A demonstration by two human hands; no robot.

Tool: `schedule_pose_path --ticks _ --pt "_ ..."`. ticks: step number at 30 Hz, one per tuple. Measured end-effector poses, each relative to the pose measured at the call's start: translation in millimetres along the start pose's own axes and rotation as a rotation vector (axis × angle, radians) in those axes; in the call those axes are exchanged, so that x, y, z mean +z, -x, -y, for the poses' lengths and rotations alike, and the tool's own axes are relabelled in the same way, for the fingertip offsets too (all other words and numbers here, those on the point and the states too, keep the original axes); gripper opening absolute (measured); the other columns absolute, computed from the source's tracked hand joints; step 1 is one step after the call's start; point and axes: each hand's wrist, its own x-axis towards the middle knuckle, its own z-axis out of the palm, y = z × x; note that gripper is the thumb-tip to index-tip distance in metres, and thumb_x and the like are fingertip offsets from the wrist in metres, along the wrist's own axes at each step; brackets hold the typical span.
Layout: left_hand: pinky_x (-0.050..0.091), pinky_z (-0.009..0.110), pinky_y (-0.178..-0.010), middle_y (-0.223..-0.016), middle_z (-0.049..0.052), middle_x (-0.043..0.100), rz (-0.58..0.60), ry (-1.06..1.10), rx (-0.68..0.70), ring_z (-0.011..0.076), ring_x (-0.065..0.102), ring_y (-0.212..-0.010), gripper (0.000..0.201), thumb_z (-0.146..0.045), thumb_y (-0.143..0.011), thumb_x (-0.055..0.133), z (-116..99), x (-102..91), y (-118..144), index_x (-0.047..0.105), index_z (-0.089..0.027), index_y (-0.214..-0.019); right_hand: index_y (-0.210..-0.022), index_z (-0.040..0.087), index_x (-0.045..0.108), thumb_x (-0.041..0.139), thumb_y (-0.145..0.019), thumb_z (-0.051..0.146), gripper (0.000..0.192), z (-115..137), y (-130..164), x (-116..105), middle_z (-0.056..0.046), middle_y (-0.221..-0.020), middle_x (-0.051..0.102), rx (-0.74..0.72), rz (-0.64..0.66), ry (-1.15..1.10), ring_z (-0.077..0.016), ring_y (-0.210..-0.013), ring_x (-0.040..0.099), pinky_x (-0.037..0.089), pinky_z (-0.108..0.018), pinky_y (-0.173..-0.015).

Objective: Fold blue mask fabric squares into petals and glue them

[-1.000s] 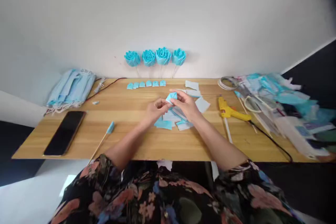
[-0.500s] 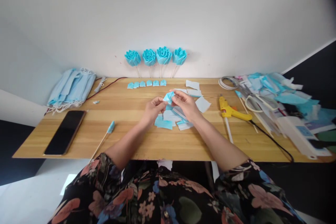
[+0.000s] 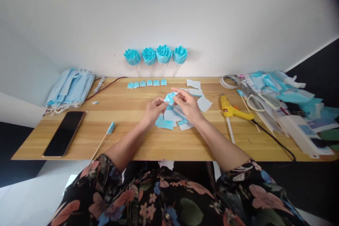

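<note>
A small folded piece of light-blue mask fabric is held up over the middle of the table. My left hand pinches its left corner between thumb and fingers. On its right side, my right hand grips it with the thumb, the index finger stretched over the top. Beneath my hands lie loose cut fabric pieces, blue and white, partly hidden by them. Behind, a row of several folded blue petals lies along the table's back. A stick with a blue bud rests left of my left forearm.
Several blue fabric flowers on sticks lean on the wall. At left are stacked masks and a phone. At right lie a yellow glue gun, tape rolls, scissors, fabric scraps and a power strip.
Both hands keep hold of the fabric piece, which has turned slightly. My right index finger has lifted and stretched out a little to the left. The whole view has shifted slightly.
</note>
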Motion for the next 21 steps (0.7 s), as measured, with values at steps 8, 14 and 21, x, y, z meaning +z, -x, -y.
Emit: schedule_pose_path --ticks 8,14,21 --pt "0.035 0.023 -0.057 -0.053 -0.004 0.052 0.001 0.003 -0.004 0.0083 0.045 -0.052 0.021 -0.032 -0.071 0.069 1.8 -0.7 -0.4 0.055 -0.017 -0.068 -0.122 0.026 0.068 0.064 -0.086 0.052 0.045 1.8 -2.0 -1.6 -0.001 -0.086 0.065 0.080 -0.029 -0.071 -0.0152 -0.077 0.061 0.054 -0.033 -0.079" --pt "0.034 0.022 -0.054 -0.052 -0.005 0.050 0.036 -0.005 -0.014 0.0069 0.042 -0.050 0.022 -0.032 -0.070 0.070 0.8 1.9 2.3 0.055 -0.017 -0.067 -0.127 0.025 0.065 0.071 -0.081 0.050 0.052 7.1 0.5 1.1 0.001 -0.079 0.060 0.061 0.057 -0.082 -0.0130 -0.075 0.056 0.050 -0.028 -0.073" --pt "0.033 0.021 -0.050 -0.050 -0.005 0.050 0.071 -0.035 -0.014 0.0064 0.041 -0.048 0.027 -0.035 -0.070 0.074 3.0 2.2 1.8 0.054 -0.017 -0.066 -0.132 0.025 0.062 0.074 -0.079 0.041 0.056 4.2 3.6 1.6 0.003 -0.075 0.058 0.037 0.126 0.039 -0.0108 -0.068 0.051 0.041 -0.024 -0.063"
